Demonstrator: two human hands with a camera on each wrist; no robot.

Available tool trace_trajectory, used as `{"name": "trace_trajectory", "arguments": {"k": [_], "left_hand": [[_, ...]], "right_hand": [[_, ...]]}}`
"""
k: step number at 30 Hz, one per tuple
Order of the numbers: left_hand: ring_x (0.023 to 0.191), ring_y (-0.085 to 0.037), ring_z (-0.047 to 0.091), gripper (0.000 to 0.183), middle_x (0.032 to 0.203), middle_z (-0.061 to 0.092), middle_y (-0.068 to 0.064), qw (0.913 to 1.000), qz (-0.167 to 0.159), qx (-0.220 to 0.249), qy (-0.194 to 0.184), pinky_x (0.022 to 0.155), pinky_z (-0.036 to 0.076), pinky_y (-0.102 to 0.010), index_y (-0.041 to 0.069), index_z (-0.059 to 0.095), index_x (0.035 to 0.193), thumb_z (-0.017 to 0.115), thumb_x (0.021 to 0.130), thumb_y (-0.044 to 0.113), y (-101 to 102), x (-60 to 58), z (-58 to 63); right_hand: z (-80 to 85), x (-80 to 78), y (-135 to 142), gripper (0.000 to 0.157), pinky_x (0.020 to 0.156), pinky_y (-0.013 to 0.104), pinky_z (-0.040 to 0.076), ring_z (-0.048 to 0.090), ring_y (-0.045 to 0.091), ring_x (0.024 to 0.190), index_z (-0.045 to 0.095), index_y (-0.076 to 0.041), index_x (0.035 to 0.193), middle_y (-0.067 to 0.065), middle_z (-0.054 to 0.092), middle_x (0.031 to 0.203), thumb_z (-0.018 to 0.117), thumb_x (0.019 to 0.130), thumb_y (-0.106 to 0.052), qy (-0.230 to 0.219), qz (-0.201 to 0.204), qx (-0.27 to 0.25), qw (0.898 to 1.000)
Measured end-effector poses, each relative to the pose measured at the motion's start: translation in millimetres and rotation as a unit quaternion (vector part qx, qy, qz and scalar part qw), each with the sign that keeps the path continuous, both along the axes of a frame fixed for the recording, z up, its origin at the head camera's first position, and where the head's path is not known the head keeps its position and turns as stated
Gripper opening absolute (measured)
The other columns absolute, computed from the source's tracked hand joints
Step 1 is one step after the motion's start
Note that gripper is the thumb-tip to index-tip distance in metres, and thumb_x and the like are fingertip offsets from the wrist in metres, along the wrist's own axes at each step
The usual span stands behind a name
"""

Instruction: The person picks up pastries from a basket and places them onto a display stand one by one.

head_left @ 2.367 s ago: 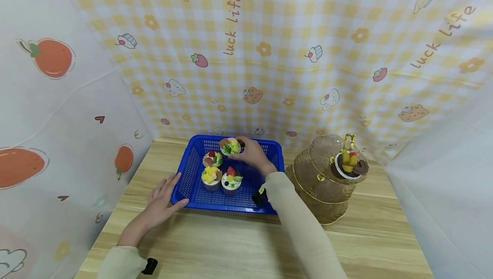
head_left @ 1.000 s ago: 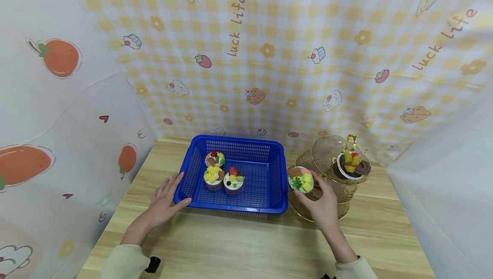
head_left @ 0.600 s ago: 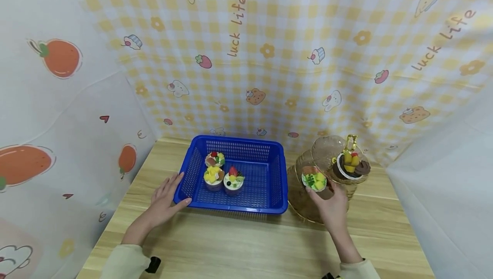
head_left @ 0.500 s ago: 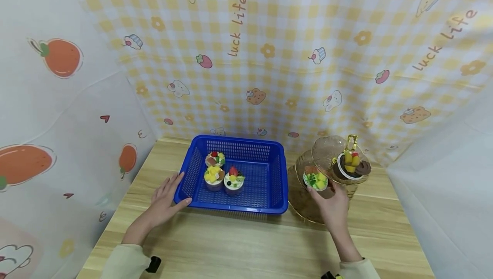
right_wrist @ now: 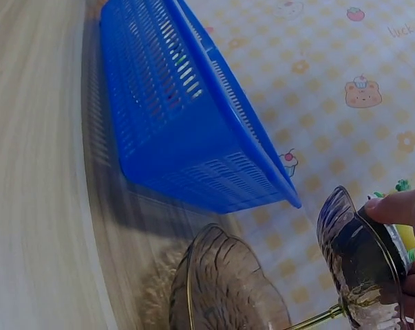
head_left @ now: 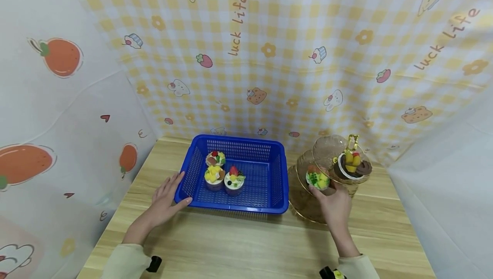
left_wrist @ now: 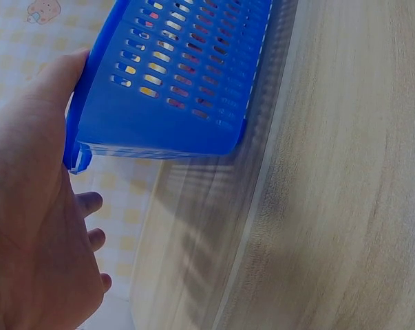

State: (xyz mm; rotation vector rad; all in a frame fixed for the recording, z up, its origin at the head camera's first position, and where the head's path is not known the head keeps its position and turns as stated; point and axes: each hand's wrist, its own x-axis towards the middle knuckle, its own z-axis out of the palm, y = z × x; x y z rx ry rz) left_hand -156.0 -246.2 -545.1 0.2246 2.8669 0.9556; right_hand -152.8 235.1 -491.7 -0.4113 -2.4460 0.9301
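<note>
My right hand (head_left: 336,206) grips a cupcake (head_left: 318,179) topped with green and yellow fruit pieces and a brown piece. It holds this cupcake on the middle tier of a clear amber tiered stand (head_left: 325,152); the right wrist view shows its dark cup against the tier (right_wrist: 362,258). My left hand (head_left: 163,202) rests on the left end of a blue plastic basket (head_left: 257,180), thumb at the front corner and fingers fairly straight along the side. Inside the basket are a yellow-topped cupcake (head_left: 214,175), a strawberry-topped cupcake (head_left: 234,181) and another fruit cupcake (head_left: 215,158).
A dark chocolate cupcake (head_left: 349,166) sits on the stand's top tier, beside the gold handle (head_left: 352,142). Basket and stand stand on a wood-grain table (head_left: 239,244), close to a yellow checked cloth backdrop (head_left: 269,78). A white printed sheet (head_left: 88,99) hangs at the left.
My right hand took the green-and-yellow cupcake out of the basket, carried it right and set it over the stand's middle tier. Lately it moved slightly further right. My left hand stayed at the basket.
</note>
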Motion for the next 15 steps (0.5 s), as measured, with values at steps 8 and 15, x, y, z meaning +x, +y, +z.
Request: {"name": "trace_trajectory", "arguments": {"k": [8, 15], "left_hand": [[0.149, -0.053, 0.003, 0.089, 0.166, 0.008, -0.024, 1.0000, 0.001, 0.003, -0.002, 0.110, 0.002, -0.078, 0.025, 0.006, 0.161, 0.057, 0.094, 0.053, 0.7, 1.1, 1.3], [0.149, -0.052, 0.003, 0.088, 0.166, 0.008, -0.024, 1.0000, 0.002, 0.004, -0.003, 0.109, 0.002, -0.079, 0.026, 0.006, 0.161, 0.058, 0.094, 0.053, 0.5, 0.7, 1.2]], "right_hand": [[-1.8, -1.6, 2.2, 0.050, 0.068, 0.058, 0.047, 0.067, 0.048, 0.086, 0.071, 0.004, 0.099, 0.030, 0.072, 0.094, 0.091, 0.067, -0.028, -0.001, 0.007, 0.024, 1.000], [-4.3, -3.3, 5.6, 0.050, 0.059, 0.053, 0.047, 0.068, 0.045, 0.077, 0.070, 0.001, 0.098, 0.024, 0.074, 0.087, 0.090, 0.069, -0.034, -0.011, 0.017, 0.044, 0.999]]}}
